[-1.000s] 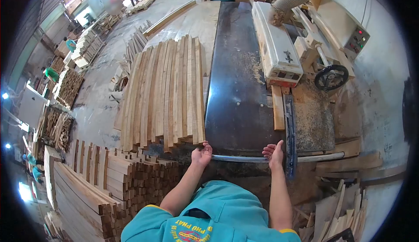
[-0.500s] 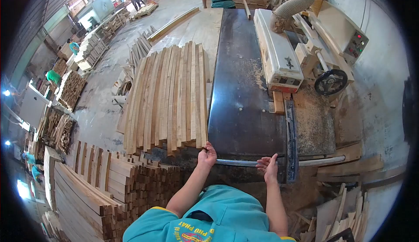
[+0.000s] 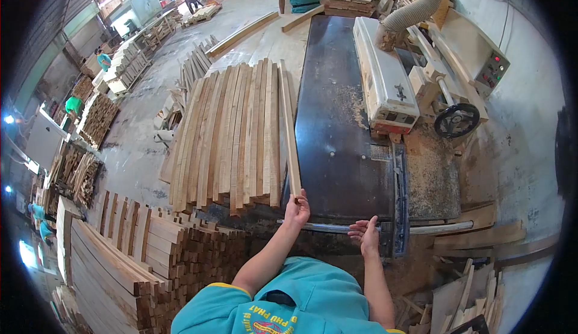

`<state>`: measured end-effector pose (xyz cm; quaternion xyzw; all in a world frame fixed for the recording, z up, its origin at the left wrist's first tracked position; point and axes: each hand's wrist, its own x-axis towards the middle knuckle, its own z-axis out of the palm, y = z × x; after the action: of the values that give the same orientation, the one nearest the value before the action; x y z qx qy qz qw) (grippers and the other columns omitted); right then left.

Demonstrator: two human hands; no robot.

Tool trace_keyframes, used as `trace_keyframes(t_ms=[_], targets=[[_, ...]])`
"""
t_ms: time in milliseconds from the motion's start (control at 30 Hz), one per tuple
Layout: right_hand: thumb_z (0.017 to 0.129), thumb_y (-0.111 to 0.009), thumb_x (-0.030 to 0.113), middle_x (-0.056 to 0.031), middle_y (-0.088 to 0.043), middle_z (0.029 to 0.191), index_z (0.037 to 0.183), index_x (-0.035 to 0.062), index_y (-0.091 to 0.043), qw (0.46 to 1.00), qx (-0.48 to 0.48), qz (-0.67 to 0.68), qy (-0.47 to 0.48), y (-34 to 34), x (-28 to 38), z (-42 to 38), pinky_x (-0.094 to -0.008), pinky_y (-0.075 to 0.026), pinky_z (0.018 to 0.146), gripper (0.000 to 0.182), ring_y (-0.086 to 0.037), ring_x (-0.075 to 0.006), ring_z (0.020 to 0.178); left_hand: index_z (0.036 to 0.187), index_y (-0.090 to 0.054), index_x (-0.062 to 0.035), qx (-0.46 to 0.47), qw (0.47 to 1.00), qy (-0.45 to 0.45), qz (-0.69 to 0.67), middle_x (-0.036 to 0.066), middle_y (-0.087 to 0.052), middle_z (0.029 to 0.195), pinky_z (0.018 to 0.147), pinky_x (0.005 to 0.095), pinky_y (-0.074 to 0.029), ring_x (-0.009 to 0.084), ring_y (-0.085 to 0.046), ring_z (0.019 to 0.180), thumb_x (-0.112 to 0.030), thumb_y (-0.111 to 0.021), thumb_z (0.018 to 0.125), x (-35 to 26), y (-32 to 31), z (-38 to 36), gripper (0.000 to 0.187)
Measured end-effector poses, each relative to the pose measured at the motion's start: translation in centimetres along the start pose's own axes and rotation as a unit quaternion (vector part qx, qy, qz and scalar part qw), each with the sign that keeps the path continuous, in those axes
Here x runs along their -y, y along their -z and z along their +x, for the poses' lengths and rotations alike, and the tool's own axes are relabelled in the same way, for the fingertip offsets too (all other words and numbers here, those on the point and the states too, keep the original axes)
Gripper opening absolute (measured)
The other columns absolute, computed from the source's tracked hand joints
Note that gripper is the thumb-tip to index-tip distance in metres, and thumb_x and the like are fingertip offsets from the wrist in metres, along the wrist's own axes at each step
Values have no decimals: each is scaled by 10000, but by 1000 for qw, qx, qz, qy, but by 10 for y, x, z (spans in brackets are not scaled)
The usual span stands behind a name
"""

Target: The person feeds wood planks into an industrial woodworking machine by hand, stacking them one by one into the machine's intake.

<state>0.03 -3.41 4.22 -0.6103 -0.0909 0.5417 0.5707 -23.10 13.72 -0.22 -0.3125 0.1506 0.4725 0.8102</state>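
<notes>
Wide dark machine table [image 3: 337, 129] lies bare ahead, open passage; stacked slats [image 3: 232, 135] wall its left edge, the white cutter housing [image 3: 382, 75] blocks the right.

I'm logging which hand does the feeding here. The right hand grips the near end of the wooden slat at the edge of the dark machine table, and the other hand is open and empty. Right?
Not quite: the head view shows the left hand gripping the wooden slat at the edge of the dark machine table. The right hand is the open, empty one.
</notes>
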Motion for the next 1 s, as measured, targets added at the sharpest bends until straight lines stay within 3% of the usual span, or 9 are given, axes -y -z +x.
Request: trace_keyframes(t_ms=[133, 200, 400, 533, 633, 667, 733, 800, 1000], targets=[[1064, -287, 610, -161, -729, 924, 1078, 18, -622, 998, 11, -58, 20, -10, 5, 0, -314, -588, 638, 681, -723, -236, 731, 1244, -544, -56, 60, 978, 18, 198, 53, -696, 1147, 588, 220, -545, 101, -665, 834, -390, -537, 1060, 16, 13, -6, 382], [1092, -309, 534, -152, -728, 957, 1122, -2, -618, 988, 58, -134, 48, -18, 4, 7, -316, -587, 661, 620, -727, -227, 762, 1244, -555, -94, -22, 901, -55, 430, 38, -699, 1143, 646, 257, -556, 112, -660, 861, -365, -565, 1052, 53, -5, -38, 332], [1091, -484, 316, -117, -706, 1058, 1262, -8, -564, 971, 163, -132, 118, -56, 13, 0, -301, -572, 750, 374, -703, -175, 882, 1176, -640, -104, 14, 832, 57, 552, 24, -701, 1051, 682, 296, -568, 132, -655, 867, -303, -603, 1042, 72, 0, -79, 243], [1039, -588, 179, -77, -686, 1085, 1259, -5, -561, 966, 182, -140, 121, -50, 2, -9, -273, -534, 834, 288, -654, -131, 974, 1221, -604, -88, -5, 734, 134, 666, 31, -648, 1036, 705, 316, -588, 139, -647, 844, -368, -607, 1034, 64, 13, -95, 337], [968, -651, 57, -91, -682, 1112, 1226, -13, -582, 969, 143, -169, 110, -20, -22, -12, -316, -532, 894, 276, -666, -170, 1009, 1170, -681, -33, 62, 483, 203, 850, 60, -694, 975, 746, 296, -555, 142, -670, 868, -426, -652, 997, 48, 15, -95, 430], [968, -651, 57, -91, -682, 1112, 1226, -13, -582, 970, 140, -167, 109, -6, -32, -15, -316, -532, 894, 276, -666, -170, 1009, 1170, -681, -33, 62, 480, 207, 850, 60, -694, 975, 746, 296, -555, 142, -670, 868, -426, -652, 997, 41, 23, -88, 430], [958, -660, 59, -86, -685, 1114, 1193, -15, -610, 980, 110, -97, 135, 26, -52, -22, -322, -518, 927, 252, -659, -171, 1036, 1077, -723, -12, 63, 378, -21, 923, 72, -715, 822, 661, 316, -553, 166, -684, 729, -467, -697, 948, 36, 28, -77, 473], [962, -659, 76, -86, -685, 1117, 1207, -13, -616, 987, 65, -88, 120, 58, -59, -49, -308, -513, 921, 265, -652, -164, 1027, 1068, -711, 31, 40, 373, -154, 914, 125, -741, 806, 693, 351, -564, 206, -719, 750, -447, -711, 934, 47, 9, -68, 496], [960, -652, 89, -88, -683, 1159, 1262, -15, -619, 994, -75, -40, 74, 169, -121, -144, -308, -523, 900, 321, -642, -171, 1056, 1339, -485, 84, 47, 341, -248, 906, 194, -730, 863, 720, 415, -568, 317, -727, 777, -349, -673, 965, 78, 6, -21, 602]])
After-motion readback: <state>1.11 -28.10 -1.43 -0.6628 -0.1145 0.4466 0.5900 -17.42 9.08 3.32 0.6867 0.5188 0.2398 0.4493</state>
